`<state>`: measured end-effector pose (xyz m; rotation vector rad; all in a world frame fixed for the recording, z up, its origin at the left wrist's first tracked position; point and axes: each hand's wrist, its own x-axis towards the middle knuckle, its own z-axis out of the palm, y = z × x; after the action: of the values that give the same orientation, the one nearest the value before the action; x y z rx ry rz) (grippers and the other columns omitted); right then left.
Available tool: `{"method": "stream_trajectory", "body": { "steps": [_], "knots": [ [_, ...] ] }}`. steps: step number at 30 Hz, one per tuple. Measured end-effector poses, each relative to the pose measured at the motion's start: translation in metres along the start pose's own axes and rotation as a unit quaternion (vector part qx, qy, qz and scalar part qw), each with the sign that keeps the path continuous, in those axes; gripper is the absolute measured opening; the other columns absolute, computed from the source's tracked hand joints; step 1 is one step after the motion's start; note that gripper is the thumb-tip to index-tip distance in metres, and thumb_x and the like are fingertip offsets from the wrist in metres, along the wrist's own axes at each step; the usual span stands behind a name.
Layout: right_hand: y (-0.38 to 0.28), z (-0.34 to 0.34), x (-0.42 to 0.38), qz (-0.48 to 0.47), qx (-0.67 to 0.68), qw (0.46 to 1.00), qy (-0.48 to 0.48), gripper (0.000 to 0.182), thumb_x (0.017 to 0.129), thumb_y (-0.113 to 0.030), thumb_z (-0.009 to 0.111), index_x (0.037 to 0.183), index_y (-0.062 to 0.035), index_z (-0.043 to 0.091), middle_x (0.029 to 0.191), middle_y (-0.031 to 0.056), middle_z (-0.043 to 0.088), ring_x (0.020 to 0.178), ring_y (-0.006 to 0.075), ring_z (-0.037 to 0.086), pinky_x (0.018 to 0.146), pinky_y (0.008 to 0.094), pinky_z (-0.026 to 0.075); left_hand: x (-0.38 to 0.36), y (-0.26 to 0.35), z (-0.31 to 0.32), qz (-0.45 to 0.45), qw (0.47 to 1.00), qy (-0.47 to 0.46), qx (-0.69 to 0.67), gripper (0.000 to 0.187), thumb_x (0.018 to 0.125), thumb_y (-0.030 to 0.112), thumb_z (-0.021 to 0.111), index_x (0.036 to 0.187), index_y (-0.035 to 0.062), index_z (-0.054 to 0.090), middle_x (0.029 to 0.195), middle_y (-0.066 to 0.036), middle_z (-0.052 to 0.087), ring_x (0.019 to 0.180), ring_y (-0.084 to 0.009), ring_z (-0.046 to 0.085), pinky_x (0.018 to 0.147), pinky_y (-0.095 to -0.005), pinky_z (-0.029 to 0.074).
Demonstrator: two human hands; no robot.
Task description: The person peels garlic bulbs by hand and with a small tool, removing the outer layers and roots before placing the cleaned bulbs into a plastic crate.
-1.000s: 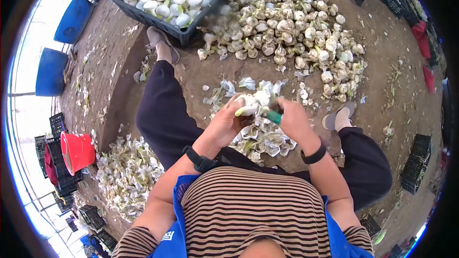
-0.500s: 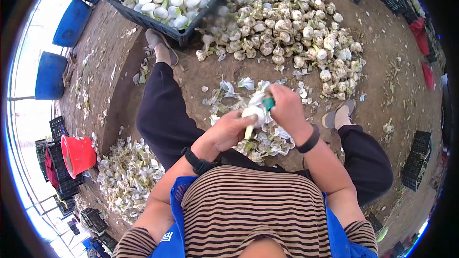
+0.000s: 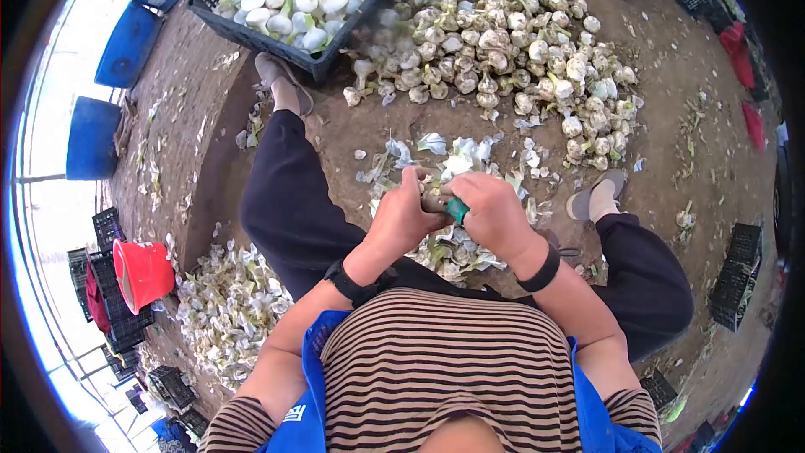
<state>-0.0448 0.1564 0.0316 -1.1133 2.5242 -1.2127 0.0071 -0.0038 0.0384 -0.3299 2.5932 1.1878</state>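
Observation:
My left hand (image 3: 401, 216) is closed around a garlic bulb (image 3: 432, 200), which is mostly hidden between the fingers of both hands. Against it from the other side is my right hand (image 3: 496, 216), its fingers curled round a small green thing (image 3: 457, 210) that may be a tool's handle; no blade shows. Both hands are close together in front of my body, above a scatter of peeled garlic skins (image 3: 461, 253) on the ground between my legs.
Beyond my feet lies a large heap of unpeeled garlic (image 3: 503, 50). A black crate (image 3: 331, 71) of white peeled bulbs stands by my left foot. More skins (image 3: 231, 310) lie left, near a red bucket (image 3: 144, 275). Blue barrels (image 3: 92, 138) line the left side.
The white bulb that showed plainly between my hands is now turned and mostly covered by my fingers. Both hands have drawn closer together, the right one moving slightly down and left.

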Motion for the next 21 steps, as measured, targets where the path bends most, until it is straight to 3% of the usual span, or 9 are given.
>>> {"method": "stream_trajectory", "body": {
  "steps": [3,6,10,12,16,18,19,20,21],
  "knots": [
    [0.001,0.002,-0.001,-0.022,-0.022,1.0,0.005,0.019,0.069,0.0,0.056,0.088,-0.0013,0.056,0.084,0.0127,0.061,0.08,0.0303,0.059,0.071,0.0379,0.049,-0.003,-0.002,0.0,-0.007,1.0,0.002,-0.02,0.068,0.061,0.018,0.08,0.114,0.0002,0.04,0.077,-0.019,0.064,0.076,-0.0369,0.063,0.067,-0.0411,0.049],
    [0.004,-0.001,0.001,-0.01,-0.037,0.999,-0.021,0.02,0.07,0.0,0.055,0.09,-0.0005,0.053,0.083,0.014,0.06,0.081,0.0308,0.06,0.07,0.0384,0.049,-0.003,-0.007,0.001,-0.015,0.999,-0.006,0.035,0.069,0.062,0.018,0.08,0.117,0.0027,0.041,0.089,-0.021,0.063,0.085,-0.0377,0.062,0.072,-0.041,0.049],
    [0.047,0.019,-0.007,0.108,-0.132,0.985,-0.034,0.02,0.07,0.001,0.055,0.088,-0.0006,0.049,0.082,0.0165,0.059,0.082,0.0337,0.059,0.071,0.0413,0.048,-0.009,0.0,0.0,0.073,0.997,0.001,0.035,0.068,0.063,0.015,0.079,0.116,0.0052,0.039,0.089,-0.021,0.063,0.083,-0.0388,0.062,0.07,-0.0425,0.049],
    [0.049,0.015,-0.006,0.109,-0.133,0.985,-0.007,0.02,0.069,0.002,0.053,0.089,-0.0009,0.049,0.082,0.0179,0.059,0.08,0.0361,0.059,0.071,0.0437,0.047,-0.007,0.0,-0.002,0.118,0.993,0.007,0.02,0.066,0.063,0.013,0.079,0.115,0.0053,0.038,0.085,-0.022,0.062,0.08,-0.0401,0.061,0.067,-0.0439,0.048],
    [0.034,0.004,-0.013,0.196,0.06,0.979,0.006,0.03,0.07,0.008,0.046,0.098,-0.0013,0.051,0.089,0.0194,0.063,0.086,0.0358,0.06,0.075,0.0405,0.047,-0.004,-0.011,0.002,0.088,0.995,0.019,0.052,0.072,0.063,0.016,0.079,0.12,0.0056,0.036,0.085,-0.022,0.062,0.08,-0.0402,0.061,0.067,-0.0442,0.048],
    [0.026,0.003,-0.009,0.162,0.306,0.938,0.021,0.04,0.072,0.008,0.049,0.109,-0.0041,0.057,0.09,0.0173,0.064,0.079,0.0292,0.062,0.071,0.0349,0.047,-0.001,-0.007,0.002,0.09,0.995,0.018,0.046,0.073,0.064,0.018,0.079,0.121,0.0051,0.035,0.084,-0.022,0.062,0.079,-0.04,0.061,0.067,-0.0437,0.048],
    [0.027,0.006,-0.008,0.133,0.288,0.948,0.018,0.043,0.073,0.008,0.05,0.113,-0.0065,0.058,0.089,0.015,0.064,0.078,0.023,0.062,0.069,0.0319,0.047,0.0,-0.002,0.001,0.066,0.998,-0.001,0.016,0.072,0.066,0.019,0.078,0.123,0.0056,0.034,0.083,-0.022,0.062,0.078,-0.0388,0.062,0.067,-0.0423,0.048],
    [0.043,0.023,-0.015,0.084,0.188,0.978,0.018,0.039,0.073,0.007,0.049,0.108,-0.0067,0.061,0.091,0.0143,0.065,0.082,0.0258,0.063,0.07,0.0329,0.048,0.0,0.001,-0.001,0.041,0.996,-0.024,-0.069,0.064,0.072,0.019,0.074,0.123,0.0065,0.037,0.09,-0.019,0.063,0.079,-0.0324,0.063,0.066,-0.0378,0.049],
    [0.046,0.022,-0.013,0.177,0.028,0.975,-0.134,0.034,0.074,0.003,0.051,0.104,-0.008,0.063,0.09,0.0152,0.065,0.084,0.0292,0.062,0.072,0.0362,0.048,0.005,-0.003,0.003,0.0,0.973,-0.051,-0.227,0.058,0.078,0.019,0.069,0.125,0.0069,0.037,0.094,-0.015,0.062,0.082,-0.0271,0.062,0.069,-0.035,0.049]
  ]
}}
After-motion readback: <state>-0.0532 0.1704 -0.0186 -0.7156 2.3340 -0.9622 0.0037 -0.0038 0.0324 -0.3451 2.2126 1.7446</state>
